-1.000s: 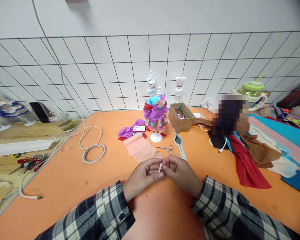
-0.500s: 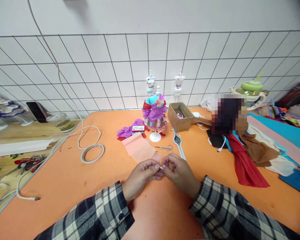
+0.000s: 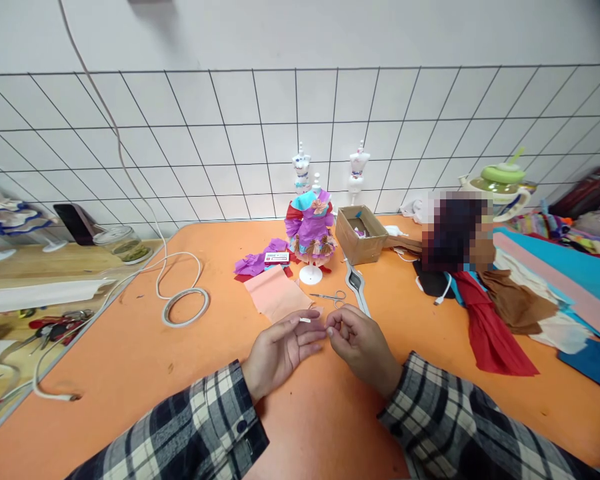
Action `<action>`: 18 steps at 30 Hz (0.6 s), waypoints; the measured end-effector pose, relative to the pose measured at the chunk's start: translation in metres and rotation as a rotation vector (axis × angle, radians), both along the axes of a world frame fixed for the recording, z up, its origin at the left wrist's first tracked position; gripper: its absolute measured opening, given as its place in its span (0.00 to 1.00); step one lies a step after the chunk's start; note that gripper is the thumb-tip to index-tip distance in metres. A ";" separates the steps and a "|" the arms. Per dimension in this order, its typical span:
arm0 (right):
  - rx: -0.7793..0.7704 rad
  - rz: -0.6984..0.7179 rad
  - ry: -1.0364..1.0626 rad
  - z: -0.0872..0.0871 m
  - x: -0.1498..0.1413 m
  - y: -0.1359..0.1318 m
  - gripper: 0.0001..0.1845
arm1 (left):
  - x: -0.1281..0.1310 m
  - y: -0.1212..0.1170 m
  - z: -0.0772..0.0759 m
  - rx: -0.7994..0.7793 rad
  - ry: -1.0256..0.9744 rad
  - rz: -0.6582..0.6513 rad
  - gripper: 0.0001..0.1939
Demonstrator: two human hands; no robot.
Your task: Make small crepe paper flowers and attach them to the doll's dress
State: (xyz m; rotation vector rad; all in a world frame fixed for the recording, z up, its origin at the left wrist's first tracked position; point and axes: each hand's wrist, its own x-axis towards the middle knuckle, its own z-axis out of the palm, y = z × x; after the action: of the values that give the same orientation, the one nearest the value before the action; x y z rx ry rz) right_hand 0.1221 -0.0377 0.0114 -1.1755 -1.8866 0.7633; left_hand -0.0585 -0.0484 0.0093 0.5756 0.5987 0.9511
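Two bare hands in plaid sleeves are held over an orange surface (image 3: 130,373). By the left hand (image 3: 284,348), its palm turned up, a small white strip (image 3: 305,321) is held at the tip of the thumb, against the index finger; the other fingers are left loosely extended. The right hand (image 3: 357,341) is held just beside those fingertips with its fingers curled toward the thumb; whether anything is caught in its grip cannot be told.

Beyond the hands, a peach sheet (image 3: 275,293) is laid flat, with scissors (image 3: 337,297) placed to its right. Behind these, a miniature dress form (image 3: 311,230) is dressed in purple, turquoise and peach ruffles and is stood on a round white base. It is flanked by a crumpled purple piece (image 3: 250,265) on the left and an open cardboard box (image 3: 363,248) on the right. Farther left, a roll of tape (image 3: 166,311) is laid flat; at far right, red fabric (image 3: 495,340) is heaped with brown and white pieces.
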 end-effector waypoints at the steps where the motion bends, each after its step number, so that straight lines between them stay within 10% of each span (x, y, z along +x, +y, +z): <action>1: 0.002 0.001 0.000 0.000 0.000 0.000 0.04 | 0.000 0.000 0.000 0.016 -0.002 -0.016 0.19; 9: 0.024 0.012 0.059 0.002 0.005 0.001 0.10 | 0.002 -0.002 0.001 0.118 0.323 0.134 0.10; 18: -0.403 0.042 0.229 -0.006 0.000 0.005 0.12 | 0.001 0.001 -0.001 0.252 0.509 0.188 0.12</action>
State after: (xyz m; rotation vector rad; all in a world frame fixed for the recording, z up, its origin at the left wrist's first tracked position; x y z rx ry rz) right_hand 0.1221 -0.0325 0.0050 -1.2280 -1.6150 1.2878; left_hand -0.0579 -0.0477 0.0085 1.0161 1.0076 1.0705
